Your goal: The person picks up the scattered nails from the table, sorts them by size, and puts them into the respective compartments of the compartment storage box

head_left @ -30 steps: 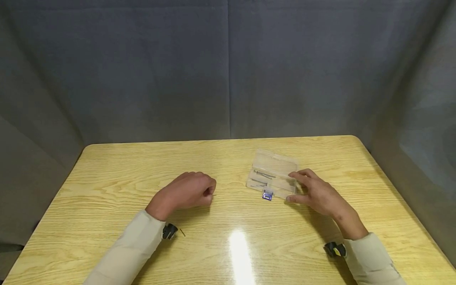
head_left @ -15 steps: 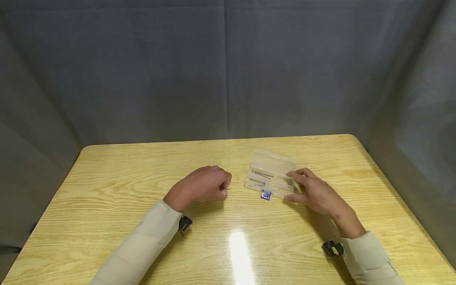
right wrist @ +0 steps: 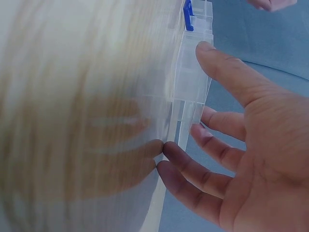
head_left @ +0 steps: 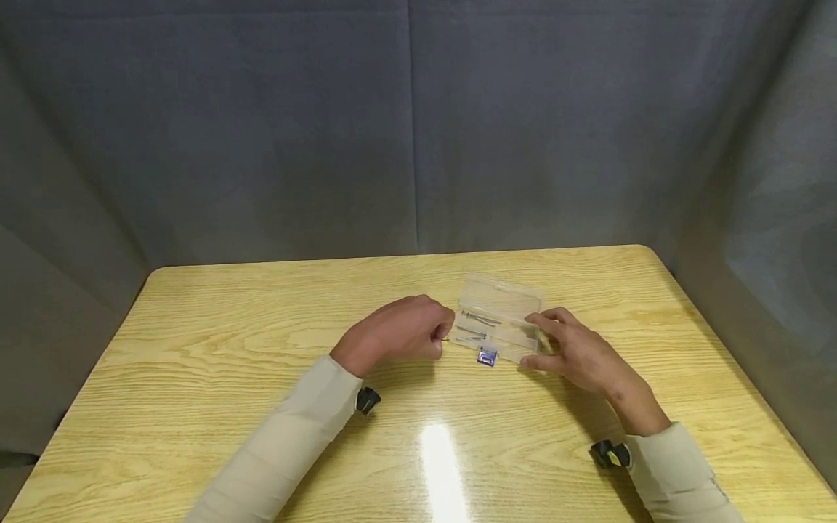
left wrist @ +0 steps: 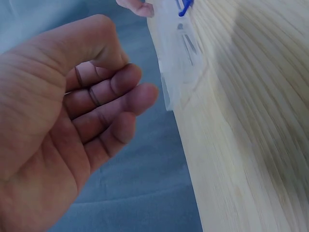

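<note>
My left hand (head_left: 399, 330) is at the left end of a clear plastic box (head_left: 516, 343), pinching a thin nail (head_left: 446, 339) between thumb and index finger. Only the nail's tip sticks out in the head view; the fingers hide the rest. The box lies with its lid (head_left: 500, 294) raised at the back and a blue latch (head_left: 487, 356) hanging at its front. Several metal nails (head_left: 480, 318) lie in its left compartments. My right hand (head_left: 578, 356) holds the box's right end, thumb at the front wall (right wrist: 190, 63) and fingers behind.
The box stands right of centre on a wood-grain table (head_left: 229, 327). A grey curtain (head_left: 294, 145) rises behind the table's far edge and along its sides. Both sleeves carry a small black wrist camera, the left camera (head_left: 368, 399) close over the tabletop.
My left hand has moved right with the nail, up to the box's left end. A small stick on the table near my left wrist is now hidden. My right hand stays on the box.
</note>
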Tool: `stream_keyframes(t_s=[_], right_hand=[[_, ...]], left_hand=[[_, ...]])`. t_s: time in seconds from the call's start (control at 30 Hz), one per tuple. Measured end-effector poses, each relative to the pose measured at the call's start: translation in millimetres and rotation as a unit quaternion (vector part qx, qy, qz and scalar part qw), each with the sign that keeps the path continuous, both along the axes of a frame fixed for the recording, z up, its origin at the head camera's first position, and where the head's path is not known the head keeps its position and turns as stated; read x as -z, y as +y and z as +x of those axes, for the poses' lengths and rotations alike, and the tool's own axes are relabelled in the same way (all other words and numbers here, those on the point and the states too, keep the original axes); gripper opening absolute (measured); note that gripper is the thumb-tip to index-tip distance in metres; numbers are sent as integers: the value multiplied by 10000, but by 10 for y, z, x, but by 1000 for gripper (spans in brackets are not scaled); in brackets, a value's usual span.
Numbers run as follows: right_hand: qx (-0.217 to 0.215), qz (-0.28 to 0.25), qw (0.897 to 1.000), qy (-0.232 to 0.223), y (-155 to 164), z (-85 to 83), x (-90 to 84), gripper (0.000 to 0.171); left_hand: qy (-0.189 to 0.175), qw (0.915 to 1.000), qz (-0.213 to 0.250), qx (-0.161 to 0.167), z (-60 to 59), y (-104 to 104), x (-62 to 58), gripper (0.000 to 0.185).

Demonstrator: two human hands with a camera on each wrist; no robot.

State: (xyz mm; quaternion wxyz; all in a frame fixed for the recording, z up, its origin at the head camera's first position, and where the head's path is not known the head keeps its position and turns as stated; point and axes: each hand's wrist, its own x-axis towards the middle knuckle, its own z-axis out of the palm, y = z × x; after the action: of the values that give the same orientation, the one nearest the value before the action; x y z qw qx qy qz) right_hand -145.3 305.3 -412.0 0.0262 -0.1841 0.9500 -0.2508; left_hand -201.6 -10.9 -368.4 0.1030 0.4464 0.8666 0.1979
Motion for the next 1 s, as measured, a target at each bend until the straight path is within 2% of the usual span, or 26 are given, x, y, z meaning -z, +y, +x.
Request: stream_keyframes(t_s=[0.3, 0.63, 0.8, 1.0], right_hand=[[51, 26, 10000, 33, -12, -15, 2, 70], [121, 5, 9999, 27, -16, 0, 15, 70], [65, -35, 10000, 63, -20, 7, 28, 69], [114, 63, 9999, 111, -22, 1, 16, 68]], left_hand=[[118, 9997, 112, 177, -75, 201, 27, 26], [159, 9994, 214, 198, -160, 393, 97, 23], [138, 9997, 170, 148, -182, 474, 131, 23], [47, 9997, 218, 49, -196, 545, 109, 22]])
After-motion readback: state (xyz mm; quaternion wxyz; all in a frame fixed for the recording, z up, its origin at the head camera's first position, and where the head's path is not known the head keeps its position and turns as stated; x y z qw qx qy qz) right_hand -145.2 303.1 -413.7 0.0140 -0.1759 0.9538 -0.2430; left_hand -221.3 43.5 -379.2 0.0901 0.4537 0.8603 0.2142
